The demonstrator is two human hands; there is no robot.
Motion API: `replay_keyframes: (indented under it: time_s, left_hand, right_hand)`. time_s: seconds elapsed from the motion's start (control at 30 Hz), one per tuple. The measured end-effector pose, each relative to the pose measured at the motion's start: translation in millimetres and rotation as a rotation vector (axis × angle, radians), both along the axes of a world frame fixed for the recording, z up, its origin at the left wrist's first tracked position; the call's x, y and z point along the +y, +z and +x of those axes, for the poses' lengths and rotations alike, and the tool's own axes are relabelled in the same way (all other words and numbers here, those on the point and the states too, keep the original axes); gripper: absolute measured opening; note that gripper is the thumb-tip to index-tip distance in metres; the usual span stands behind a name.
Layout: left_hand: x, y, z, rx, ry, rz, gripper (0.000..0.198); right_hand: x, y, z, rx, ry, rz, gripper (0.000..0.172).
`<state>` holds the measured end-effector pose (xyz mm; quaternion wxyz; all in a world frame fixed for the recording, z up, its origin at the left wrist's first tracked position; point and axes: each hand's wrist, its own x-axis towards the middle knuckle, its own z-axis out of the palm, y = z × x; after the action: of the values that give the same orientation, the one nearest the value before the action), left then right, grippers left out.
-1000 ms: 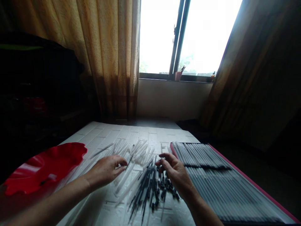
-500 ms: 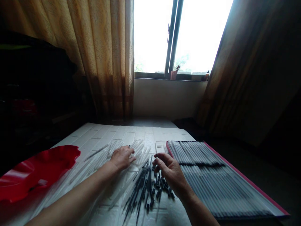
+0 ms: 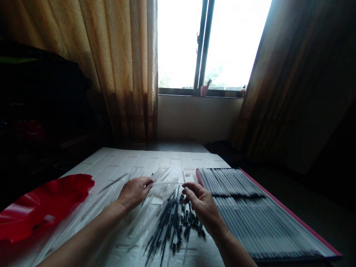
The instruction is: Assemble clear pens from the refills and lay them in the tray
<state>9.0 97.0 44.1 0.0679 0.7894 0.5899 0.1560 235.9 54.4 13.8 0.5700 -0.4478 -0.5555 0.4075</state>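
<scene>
My left hand point(image 3: 135, 191) pinches the near end of a clear pen barrel point(image 3: 167, 182) that lies level between my hands. A thin dark-tipped rod point(image 3: 151, 174) shows beside its fingers; whether it is held I cannot tell. My right hand point(image 3: 200, 200) is closed at the barrel's other end, its fingertips on a slim upright pen refill point(image 3: 183, 176). Below and between the hands lies a heap of dark pen refills point(image 3: 164, 224), with small black pen caps point(image 3: 185, 222) to its right. More clear barrels point(image 3: 136, 222) are spread under and around my left hand.
A pink-edged tray point(image 3: 294, 217) holding rows of clear pens with black parts lies at the right. At the left sits a red scalloped bowl point(image 3: 55, 196). The white brick-patterned table point(image 3: 116, 159) reaches toward the window wall, with curtains point(image 3: 130, 74) on both sides.
My left hand has drawn back to the left from the barrel pile, and a clear barrel now spans from it to my right hand. The right hand has hardly moved.
</scene>
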Motion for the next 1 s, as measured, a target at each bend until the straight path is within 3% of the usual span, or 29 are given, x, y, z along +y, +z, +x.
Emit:
replay_keyframes:
  time_s: [0.23, 0.4, 0.6, 0.83, 1.0]
  left_hand:
    - [-32.4, -6.3, -41.9, -0.38, 0.007, -0.029, 0.034]
    - [-45.9, -14.6, -55.6, -0.524, 0.039, -0.041, 0.034]
    - [-58.6, -26.6, -51.5, -0.602, 0.013, -0.09, 0.033]
    - [-67.6, -17.0, -41.4, -0.587, -0.006, -0.12, 0.031]
    - [-66.3, -20.3, -43.3, -0.58, -0.004, -0.131, 0.032]
  right_hand:
    - [-4.5, -1.8, -4.8, -0.118, -0.026, 0.029, 0.03]
    - [-10.0, 7.5, -11.5, 0.127, 0.051, 0.012, 0.037]
    - [-15.9, 14.9, -17.6, 0.362, -0.015, 0.127, 0.032]
    - [-17.5, 14.3, -20.4, 0.445, -0.051, 0.183, 0.03]
    - [-16.8, 13.5, -19.3, 0.44, -0.058, 0.183, 0.029]
